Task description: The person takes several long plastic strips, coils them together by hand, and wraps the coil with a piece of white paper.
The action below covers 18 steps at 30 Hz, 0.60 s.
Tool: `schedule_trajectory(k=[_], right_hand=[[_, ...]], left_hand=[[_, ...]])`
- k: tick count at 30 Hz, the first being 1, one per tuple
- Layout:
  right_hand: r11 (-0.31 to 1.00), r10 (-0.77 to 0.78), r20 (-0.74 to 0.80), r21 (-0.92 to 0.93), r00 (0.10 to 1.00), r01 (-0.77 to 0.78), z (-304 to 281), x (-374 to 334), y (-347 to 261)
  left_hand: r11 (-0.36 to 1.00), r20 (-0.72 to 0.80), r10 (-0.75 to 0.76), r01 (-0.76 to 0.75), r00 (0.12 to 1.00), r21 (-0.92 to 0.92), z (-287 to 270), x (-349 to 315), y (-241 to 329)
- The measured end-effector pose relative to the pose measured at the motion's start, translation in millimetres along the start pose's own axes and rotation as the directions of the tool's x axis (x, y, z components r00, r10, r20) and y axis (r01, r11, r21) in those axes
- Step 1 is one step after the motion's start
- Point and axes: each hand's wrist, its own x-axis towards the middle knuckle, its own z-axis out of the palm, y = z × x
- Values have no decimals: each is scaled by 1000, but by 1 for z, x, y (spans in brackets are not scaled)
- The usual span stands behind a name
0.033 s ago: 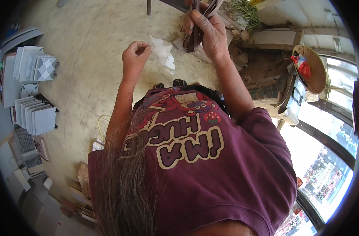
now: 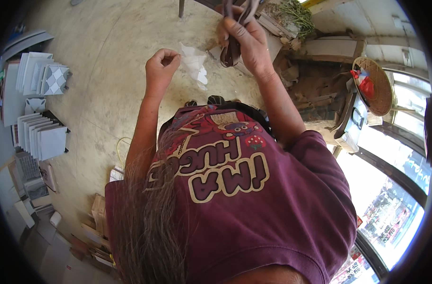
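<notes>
At the upper middle, my left hand is closed, its thumb and fingertips pinching a thin white see-through sheet, perhaps plastic. The sheet hangs crumpled to the right of the fingers, over the floor. Higher up and to the right, my right hand grips a looped bundle of flat dark brown strap. One loop dangles below the fingers; the rest rises past the top edge, where its end is cut off. The thumb lies across the front of the strap.
Upright tile samples stand in racks at the left. On the right, a woven conical hat hangs near the windows, beside cardboard scraps. Dry plants lie at the top right. Wooden boxes are at the lower left.
My right hand has shifted slightly left with the strap, and the upper strap loops stand further apart. The white sheet has swung a little; my left hand has barely moved.
</notes>
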Motion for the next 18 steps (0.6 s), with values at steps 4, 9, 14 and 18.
schedule_trajectory(k=[4, 9, 14, 18], right_hand=[[949, 237, 199, -258, 951, -182, 24, 0, 41], [776, 442, 360, -613, 822, -149, 42, 9, 73], [722, 471, 491, -692, 733, -1, 52, 24, 78], [673, 495, 560, -731, 664, 115, 50, 31, 80]], left_hand=[[1000, -26, -8, 8, 1000, 10, -33, -2, 0], [985, -182, -53, 21, 982, -171, -54, -11, -5], [972, -393, -108, 13, 913, -236, -63, -26, 16], [983, -490, -58, -36, 870, -180, -62, -32, 17]])
